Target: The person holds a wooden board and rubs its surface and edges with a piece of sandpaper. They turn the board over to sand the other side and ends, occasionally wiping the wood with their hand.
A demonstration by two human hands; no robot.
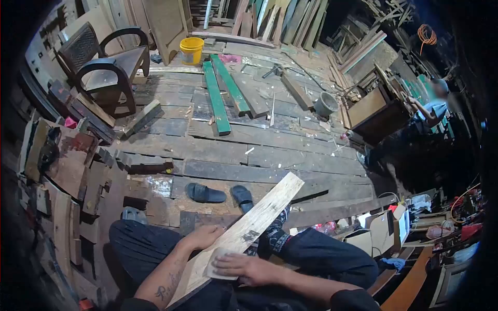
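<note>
A long pale wooden board [270,201] lies slantwise across my lap, its far end pointing up and to the right. Dark smudges mark its upper face near the middle. My left hand [204,237] grips the board's left edge, the thumb side resting close to the wood. Lower down, my right hand [244,267] presses a pale sheet that looks like sandpaper [218,265] flat against the board, with the fingers laid over it. The board's near end runs down beside my left forearm.
Dark slippers [205,193] lie on the plank floor [321,155] ahead. Beyond are green planks [217,101], a yellow bucket [192,52], a grey bucket [326,104] and a wooden armchair [111,62]. Stacked wood [65,223] stands at left. Another person [433,111] is at the right.
</note>
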